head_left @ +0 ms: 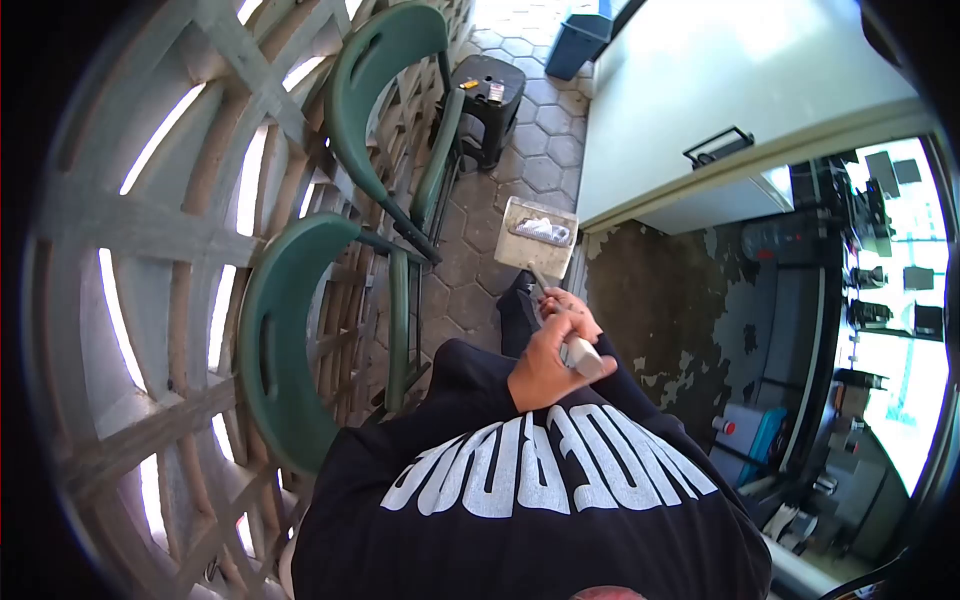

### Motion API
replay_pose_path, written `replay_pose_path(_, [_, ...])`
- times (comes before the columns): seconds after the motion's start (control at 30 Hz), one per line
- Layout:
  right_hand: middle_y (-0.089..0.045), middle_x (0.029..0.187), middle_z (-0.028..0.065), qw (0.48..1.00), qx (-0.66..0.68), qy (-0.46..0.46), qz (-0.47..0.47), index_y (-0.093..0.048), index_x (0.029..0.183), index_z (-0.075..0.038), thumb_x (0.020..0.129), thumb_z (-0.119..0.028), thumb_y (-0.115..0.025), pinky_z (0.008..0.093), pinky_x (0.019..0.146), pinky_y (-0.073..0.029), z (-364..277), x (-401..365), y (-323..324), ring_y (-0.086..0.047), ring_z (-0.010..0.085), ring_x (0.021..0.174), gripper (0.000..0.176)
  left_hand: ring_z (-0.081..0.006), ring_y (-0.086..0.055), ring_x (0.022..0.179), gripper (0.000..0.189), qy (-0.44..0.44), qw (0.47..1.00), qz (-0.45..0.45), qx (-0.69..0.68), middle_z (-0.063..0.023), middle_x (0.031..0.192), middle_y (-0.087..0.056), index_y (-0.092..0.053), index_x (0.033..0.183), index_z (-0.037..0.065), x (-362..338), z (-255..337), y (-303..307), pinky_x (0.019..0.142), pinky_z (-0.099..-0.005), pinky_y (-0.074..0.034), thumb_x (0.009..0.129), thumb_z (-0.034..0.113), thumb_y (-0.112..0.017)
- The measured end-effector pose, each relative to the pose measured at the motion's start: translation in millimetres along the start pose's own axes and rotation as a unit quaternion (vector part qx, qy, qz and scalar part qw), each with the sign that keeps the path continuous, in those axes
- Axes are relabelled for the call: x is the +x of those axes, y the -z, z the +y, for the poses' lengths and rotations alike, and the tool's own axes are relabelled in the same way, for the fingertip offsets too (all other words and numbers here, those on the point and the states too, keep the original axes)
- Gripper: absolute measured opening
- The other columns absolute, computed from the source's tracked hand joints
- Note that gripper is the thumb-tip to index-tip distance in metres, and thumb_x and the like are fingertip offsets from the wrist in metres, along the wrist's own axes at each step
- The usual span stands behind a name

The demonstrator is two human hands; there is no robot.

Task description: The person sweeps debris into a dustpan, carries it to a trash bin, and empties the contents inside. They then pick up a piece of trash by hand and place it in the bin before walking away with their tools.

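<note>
A long-handled dustpan [508,245] with a pale, dirty pan is held out in front of me, low over the paved floor by the doorway. Inside the pan lies a grey item with something white and crumpled on it [543,229]; I cannot make out its kind. My left hand [543,368] is wrapped round the upper handle near its thick whitish end [583,358]. Just below it on the same handle, my right hand [573,311] is closed, its fingers partly hidden behind the left.
Two green plastic chairs [268,345] line the lattice wall [150,235] at left. Ahead are a black stool [490,75] with small items on it and a dark bin [580,45]. A white door [690,90] stands beside a room with a worn floor [660,300].
</note>
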State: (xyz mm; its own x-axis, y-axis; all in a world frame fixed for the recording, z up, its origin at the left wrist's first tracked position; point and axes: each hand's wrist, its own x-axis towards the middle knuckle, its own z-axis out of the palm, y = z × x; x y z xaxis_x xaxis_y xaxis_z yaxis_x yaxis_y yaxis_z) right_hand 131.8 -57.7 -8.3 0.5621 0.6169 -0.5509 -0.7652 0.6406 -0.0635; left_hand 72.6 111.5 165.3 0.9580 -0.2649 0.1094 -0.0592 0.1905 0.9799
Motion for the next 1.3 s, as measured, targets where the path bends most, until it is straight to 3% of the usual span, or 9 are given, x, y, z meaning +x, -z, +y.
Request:
replay_pose_path(0.1, [-0.052,0.063,-0.0007,0.987,0.101,-0.045,0.121,-0.05,0.081,-0.002,0.094,-0.017,-0.055,0.0166,0.047,-0.043,-60,12,-12,-0.051,0.0053,0.052,0.02,-0.0179,-0.055,0.103,0.047,-0.058,0.993,-0.091,0.045,-0.0064,0.106,-0.058,-0.052,0.107,0.005,55,2,1,0.094,-0.0314,-0.04,0.072,0.015,-0.081])
replay_pose_path(0.2, [-0.051,0.061,-0.0009,0.981,0.156,-0.112,-0.005,-0.05,0.082,0.0,0.094,-0.016,-0.054,0.0171,0.047,-0.044,-137,41,17,-0.051,0.0065,0.053,0.02,-0.0193,-0.054,0.108,0.058,-0.035,0.987,-0.154,0.01,-0.0103,0.112,-0.058,-0.048,0.126,0.0,122,-5,4,0.1,-0.0339,-0.037,0.077,0.017,-0.076])
replay_pose_path(0.23, [-0.051,0.063,0.0001,0.986,0.141,-0.083,0.027,-0.049,0.083,0.0,0.094,-0.016,-0.054,0.0181,0.048,-0.045,-161,42,11,-0.051,0.0075,0.053,0.02,-0.0209,-0.055,0.109,0.05,-0.012,0.987,-0.158,0.025,-0.0122,0.112,-0.059,-0.05,0.122,0.0,146,-9,7,0.1,-0.0346,-0.039,0.081,0.016,-0.073])
replay_pose_path(0.4, [-0.045,0.065,0.0003,0.982,0.179,-0.055,-0.027,-0.043,0.085,-0.001,0.098,-0.017,-0.047,0.0203,0.052,-0.051,-263,47,-46,-0.051,0.0087,0.056,0.021,-0.0271,-0.059,0.104,0.037,0.037,0.966,-0.096,0.238,-0.0152,0.11,-0.06,-0.056,0.114,0.002,240,-41,33,0.09,-0.0345,-0.045,0.086,0.025,-0.064])
replay_pose_path(0.63, [-0.048,0.066,0.0012,0.992,0.115,-0.052,-0.023,-0.042,0.084,0.0,0.099,-0.018,-0.043,0.0212,0.056,-0.054,-415,99,-85,-0.053,0.0088,0.058,0.024,-0.0206,-0.061,0.103,0.035,0.223,0.945,0.013,0.239,-0.0121,0.113,-0.062,-0.055,0.116,0.001,306,-72,69,0.09,-0.0326,-0.047,0.09,0.022,-0.062])
replay_pose_path(0.8, [-0.049,0.065,0.0019,0.996,0.093,0.011,0.005,-0.043,0.085,0.002,0.099,-0.019,-0.043,0.0191,0.053,-0.055,-498,142,-144,-0.054,0.009,0.055,0.025,-0.0169,-0.059,0.105,0.032,0.303,0.937,0.103,0.138,-0.0103,0.114,-0.061,-0.053,0.119,0.0,383,-85,89,0.093,-0.0286,-0.046,0.094,0.02,-0.058])
replay_pose_path(0.93, [-0.048,0.064,0.001,0.995,0.079,0.053,-0.013,-0.043,0.082,0.0,0.099,-0.02,-0.043,0.0174,0.052,-0.055,-569,191,-168,-0.055,0.0077,0.055,0.026,-0.0147,-0.057,0.108,0.032,0.291,0.951,0.066,0.081,-0.0084,0.116,-0.06,-0.053,0.119,0.0,478,-120,131,0.094,-0.0273,-0.044,0.095,0.02,-0.057])
replay_pose_path(1.17, [-0.047,0.067,0.0002,0.993,0.105,0.034,-0.049,-0.043,0.083,-0.001,0.099,-0.02,-0.042,0.0172,0.051,-0.054,-689,267,-245,-0.055,0.0077,0.054,0.025,-0.0155,-0.057,0.108,0.031,0.212,0.969,0.088,0.092,-0.009,0.116,-0.06,-0.052,0.12,0.0,652,-84,204,0.096,-0.028,-0.042,0.096,0.019,-0.055])
replay_pose_path(1.3, [-0.049,0.067,0.0015,0.991,0.096,0.002,-0.092,-0.042,0.083,-0.001,0.1,-0.021,-0.042,0.0193,0.054,-0.055,-763,318,-271,-0.056,0.0095,0.055,0.025,-0.0096,-0.057,0.102,0.031,0.237,0.958,0.153,0.06,-0.0031,0.115,-0.061,-0.054,0.12,0.005,707,-113,248,0.081,-0.0212,-0.043,0.097,0.025,-0.054])
